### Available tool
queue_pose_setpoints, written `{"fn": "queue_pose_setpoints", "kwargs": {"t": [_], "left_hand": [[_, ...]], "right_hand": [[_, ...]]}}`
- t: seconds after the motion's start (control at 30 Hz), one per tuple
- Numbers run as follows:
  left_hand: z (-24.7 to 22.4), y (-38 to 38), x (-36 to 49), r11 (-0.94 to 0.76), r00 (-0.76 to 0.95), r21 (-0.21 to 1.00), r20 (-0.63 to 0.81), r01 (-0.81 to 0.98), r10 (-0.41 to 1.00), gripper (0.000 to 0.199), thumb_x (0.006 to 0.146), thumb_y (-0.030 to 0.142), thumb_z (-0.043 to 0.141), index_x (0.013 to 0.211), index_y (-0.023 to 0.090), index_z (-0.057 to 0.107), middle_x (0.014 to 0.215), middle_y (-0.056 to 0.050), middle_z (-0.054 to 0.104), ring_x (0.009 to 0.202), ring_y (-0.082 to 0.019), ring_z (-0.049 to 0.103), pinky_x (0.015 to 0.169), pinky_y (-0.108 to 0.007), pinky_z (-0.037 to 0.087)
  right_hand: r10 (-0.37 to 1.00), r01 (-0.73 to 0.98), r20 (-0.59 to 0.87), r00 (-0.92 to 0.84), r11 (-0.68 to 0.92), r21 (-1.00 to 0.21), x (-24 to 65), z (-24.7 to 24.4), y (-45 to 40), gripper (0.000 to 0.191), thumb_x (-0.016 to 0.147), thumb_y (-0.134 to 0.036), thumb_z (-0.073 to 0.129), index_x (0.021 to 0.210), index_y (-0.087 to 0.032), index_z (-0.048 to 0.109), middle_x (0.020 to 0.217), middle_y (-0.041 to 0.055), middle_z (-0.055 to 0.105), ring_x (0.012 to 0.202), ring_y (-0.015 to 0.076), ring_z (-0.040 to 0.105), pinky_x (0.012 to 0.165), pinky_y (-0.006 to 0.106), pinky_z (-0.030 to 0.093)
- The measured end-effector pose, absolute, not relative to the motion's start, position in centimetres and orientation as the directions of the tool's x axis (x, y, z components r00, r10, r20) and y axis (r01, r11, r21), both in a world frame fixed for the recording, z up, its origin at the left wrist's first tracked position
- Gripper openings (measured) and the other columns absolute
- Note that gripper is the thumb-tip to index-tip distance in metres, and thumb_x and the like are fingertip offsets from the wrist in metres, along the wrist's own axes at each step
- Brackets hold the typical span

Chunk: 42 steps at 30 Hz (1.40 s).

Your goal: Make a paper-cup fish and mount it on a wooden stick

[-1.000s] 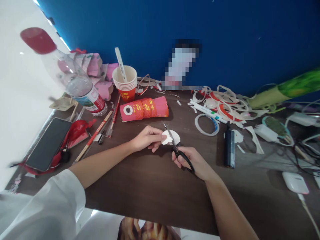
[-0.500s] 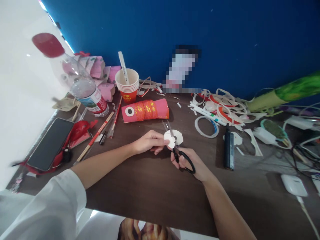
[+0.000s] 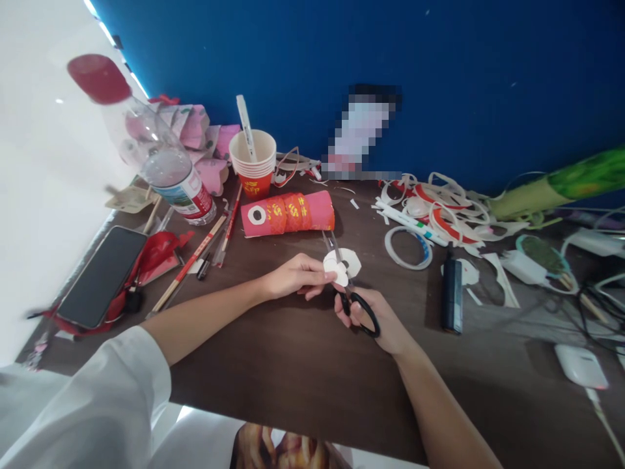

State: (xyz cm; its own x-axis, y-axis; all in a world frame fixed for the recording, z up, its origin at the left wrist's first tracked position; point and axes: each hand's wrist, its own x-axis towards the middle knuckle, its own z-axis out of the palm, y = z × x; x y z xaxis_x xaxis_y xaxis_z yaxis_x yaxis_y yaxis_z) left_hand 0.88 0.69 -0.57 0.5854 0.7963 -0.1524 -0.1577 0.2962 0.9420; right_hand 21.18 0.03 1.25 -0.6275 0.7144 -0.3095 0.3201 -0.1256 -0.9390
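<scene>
My left hand (image 3: 303, 277) pinches a small piece of white paper (image 3: 336, 270) above the brown desk. In my right hand (image 3: 374, 319) is a pair of scissors (image 3: 365, 314) with black handles, its blades pointing away from me and parted around the paper. Beneath or behind them shows a larger white paper piece with a dark spot (image 3: 352, 262); whether it lies on the desk or is held I cannot tell. Just beyond the blade tips lies a pink and red paper roll (image 3: 288, 213) with yellow lettering and a white ring with a black centre.
A stack of paper cups (image 3: 252, 163) holds a white marker (image 3: 247, 129). Left stand a plastic bottle (image 3: 181, 189) and a phone (image 3: 102, 277). On the right are a tape roll (image 3: 409, 247), paper scraps (image 3: 442, 205), a dark pen-shaped object (image 3: 452, 293) and a white earphone case (image 3: 581, 366).
The view has shifted slightly, so the desk items sit a little further right. Both hands keep their hold on the paper and scissors, with little visible movement.
</scene>
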Motion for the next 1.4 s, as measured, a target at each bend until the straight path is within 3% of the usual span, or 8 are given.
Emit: {"fn": "queue_pose_setpoints", "kwargs": {"t": [0.4, 1.03, 1.4], "left_hand": [[-0.69, 0.76, 1.00, 0.301, 0.547, 0.930, -0.142, -0.212, 0.825, 0.040, 0.082, 0.047, 0.059, 0.072, 0.009, 0.067, 0.040, 0.005, 0.046, 0.038, -0.005, 0.036, 0.042, -0.020, 0.024], [-0.59, 0.75, 1.00, 0.296, 0.543, 0.941, -0.164, -0.166, 0.824, 0.046, 0.080, 0.054, 0.058, 0.074, 0.009, 0.067, 0.040, 0.005, 0.046, 0.037, -0.004, 0.035, 0.041, -0.019, 0.024], [-0.74, 0.78, 1.00, 0.298, 0.532, 0.933, -0.151, -0.202, 0.833, 0.039, 0.081, 0.047, 0.059, 0.068, 0.011, 0.063, 0.040, 0.005, 0.046, 0.037, -0.005, 0.037, 0.041, -0.019, 0.024]], "right_hand": [[0.721, 0.314, -0.287, -0.631, -0.102, -0.944, 21.47, 1.46, 0.12, 0.060, 0.074, -0.076, 0.048, 0.067, -0.017, 0.054, 0.050, -0.0021, 0.048, 0.046, 0.0089, 0.039, 0.045, 0.024, 0.029], [0.737, 0.340, -0.314, -0.599, -0.120, -0.933, 20.93, 1.70, 0.05, 0.061, 0.070, -0.078, 0.049, 0.060, -0.019, 0.050, 0.048, -0.0023, 0.048, 0.043, 0.0089, 0.040, 0.044, 0.024, 0.029], [0.729, 0.327, -0.316, -0.606, -0.134, -0.936, 21.58, 1.10, 0.31, 0.059, 0.071, -0.076, 0.052, 0.058, -0.018, 0.049, 0.045, -0.0034, 0.047, 0.040, 0.0078, 0.038, 0.041, 0.024, 0.027]]}}
